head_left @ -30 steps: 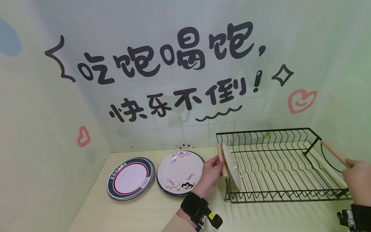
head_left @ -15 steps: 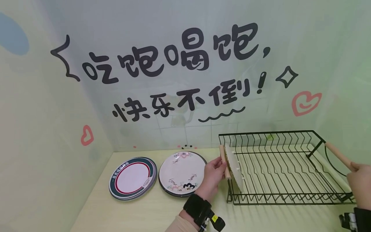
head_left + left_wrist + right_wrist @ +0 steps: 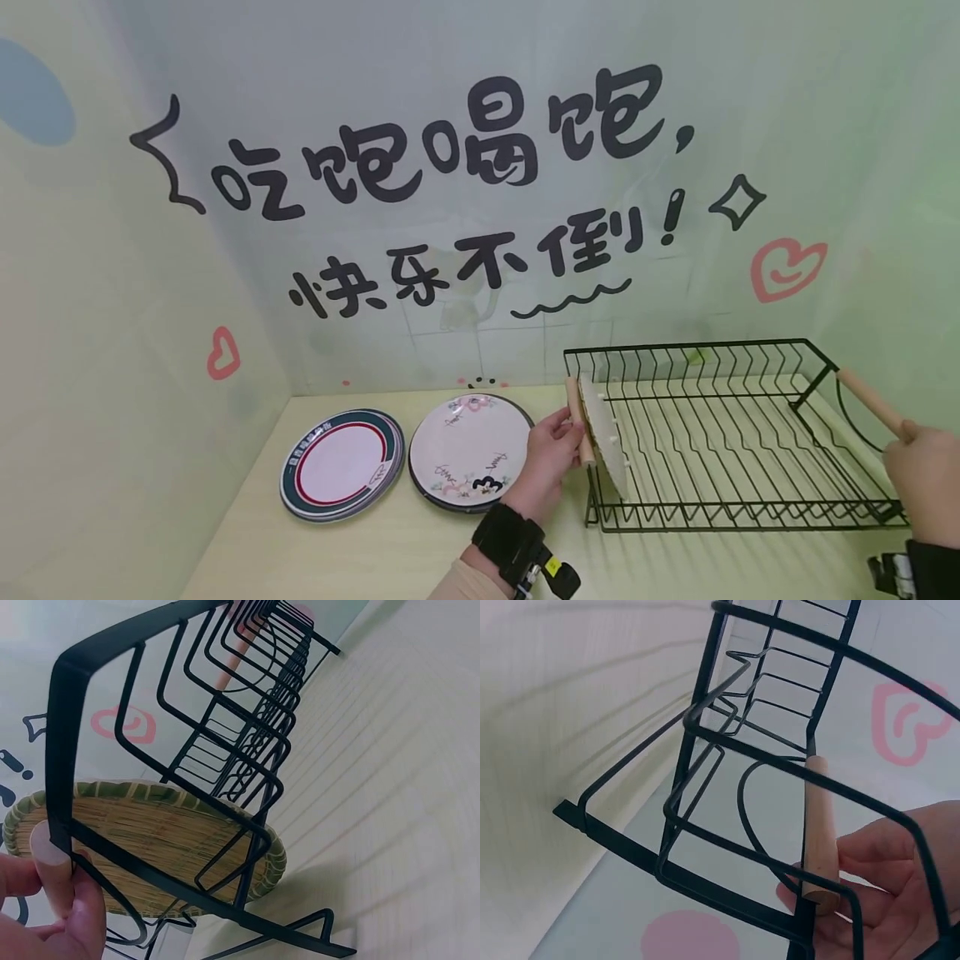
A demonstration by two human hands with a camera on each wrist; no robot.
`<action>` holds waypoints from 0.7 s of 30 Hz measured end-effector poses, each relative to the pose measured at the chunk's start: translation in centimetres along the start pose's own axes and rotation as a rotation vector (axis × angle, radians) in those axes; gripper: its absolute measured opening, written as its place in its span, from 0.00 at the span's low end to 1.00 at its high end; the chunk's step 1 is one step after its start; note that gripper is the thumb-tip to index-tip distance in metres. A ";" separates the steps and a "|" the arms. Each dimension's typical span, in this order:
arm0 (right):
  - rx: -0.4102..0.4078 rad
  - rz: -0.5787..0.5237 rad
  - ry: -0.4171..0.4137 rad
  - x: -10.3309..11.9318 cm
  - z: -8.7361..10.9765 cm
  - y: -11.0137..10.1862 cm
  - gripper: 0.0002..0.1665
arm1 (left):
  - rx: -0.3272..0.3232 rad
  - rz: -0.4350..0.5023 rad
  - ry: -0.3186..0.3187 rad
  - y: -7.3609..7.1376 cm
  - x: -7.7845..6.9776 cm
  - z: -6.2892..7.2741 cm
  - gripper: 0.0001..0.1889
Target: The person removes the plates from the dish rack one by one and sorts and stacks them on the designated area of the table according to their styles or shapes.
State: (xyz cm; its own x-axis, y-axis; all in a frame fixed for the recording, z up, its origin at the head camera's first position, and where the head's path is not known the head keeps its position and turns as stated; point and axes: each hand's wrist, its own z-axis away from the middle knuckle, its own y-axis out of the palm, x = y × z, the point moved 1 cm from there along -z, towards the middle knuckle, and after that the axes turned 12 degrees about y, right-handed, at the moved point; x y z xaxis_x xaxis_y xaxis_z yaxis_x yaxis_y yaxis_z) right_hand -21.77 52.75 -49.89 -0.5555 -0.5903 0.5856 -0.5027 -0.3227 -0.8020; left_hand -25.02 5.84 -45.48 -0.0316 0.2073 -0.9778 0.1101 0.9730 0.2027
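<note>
A black wire dish rack [image 3: 697, 345] with wooden handles stands at the right of the table. My left hand [image 3: 551, 454] holds its left wooden handle [image 3: 579, 421] between thumb and fingers. At the other end, my right hand [image 3: 926, 479] grips the right wooden handle [image 3: 870, 404], fingers curled round it in the right wrist view. A round woven bamboo tray [image 3: 135, 840] with a green-bound rim stands on edge at the rack's left end, just inside the left handle. From the head view only its pale, narrow side shows.
Left of the rack, a floral white plate [image 3: 472, 450] tops one stack, partly behind my left hand. Farther left lies a stack topped by a plate with a dark green rim [image 3: 288, 475] and red ring. A printed wall covering [image 3: 450, 350] rises behind the pale table [image 3: 300, 567].
The head view shifts slightly, so the whole scene sits a little differently in frame. Both hands keep their hold on the handles, and the rack, bamboo tray and plates stay in place.
</note>
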 end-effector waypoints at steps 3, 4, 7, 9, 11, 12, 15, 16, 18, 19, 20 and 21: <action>-0.018 0.110 -0.057 1.5 1.4 -0.4 0.29 | 0.000 0.005 -0.004 -0.1 -0.1 0.0 0.25; -0.011 0.144 -0.053 2.6 2.4 -1.2 0.29 | -0.001 0.007 -0.008 -0.1 -0.1 -0.1 0.24; 0.018 0.266 -0.034 5.9 5.7 -3.2 0.29 | -0.001 0.009 -0.018 -0.1 -0.1 -0.2 0.23; 0.047 0.262 -0.014 8.3 8.1 -4.8 0.35 | -0.002 0.015 -0.029 -0.1 -0.1 -0.2 0.23; 0.054 0.305 -0.053 9.9 9.9 -5.6 0.39 | -0.001 0.018 -0.034 0.0 -0.1 -0.2 0.22; 0.055 0.305 -0.096 10.6 10.6 -5.8 0.41 | -0.007 0.021 -0.040 0.0 -0.1 -0.3 0.22; 0.078 0.321 -0.249 12.9 12.7 -5.8 0.45 | -0.019 0.021 -0.042 0.0 -0.1 -0.2 0.22; 0.110 0.333 -0.298 13.7 13.4 -5.7 0.46 | -0.022 0.021 -0.040 0.0 -0.1 -0.2 0.22; 0.176 0.308 -0.410 15.3 14.8 -5.4 0.47 | -0.027 0.025 -0.045 -0.1 -0.1 -0.2 0.22; 0.215 0.294 -0.457 16.3 15.5 -5.2 0.46 | -0.027 0.023 -0.042 -0.1 -0.1 -0.2 0.22; 0.265 0.267 -0.495 17.3 16.2 -5.0 0.47 | -0.025 0.023 -0.039 -0.2 -0.1 -0.2 0.22; 0.317 0.246 -0.528 18.2 17.0 -4.8 0.47 | -0.027 0.027 -0.043 -0.2 -0.1 -0.2 0.23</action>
State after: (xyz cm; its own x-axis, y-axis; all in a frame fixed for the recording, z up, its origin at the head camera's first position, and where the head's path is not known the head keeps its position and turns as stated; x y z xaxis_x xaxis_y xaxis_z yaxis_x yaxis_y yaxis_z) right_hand -18.19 30.99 -37.38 -0.1892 -0.9318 0.3099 -0.1386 -0.2871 -0.9478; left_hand -25.26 5.62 -45.37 0.0137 0.2296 -0.9732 0.0830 0.9697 0.2299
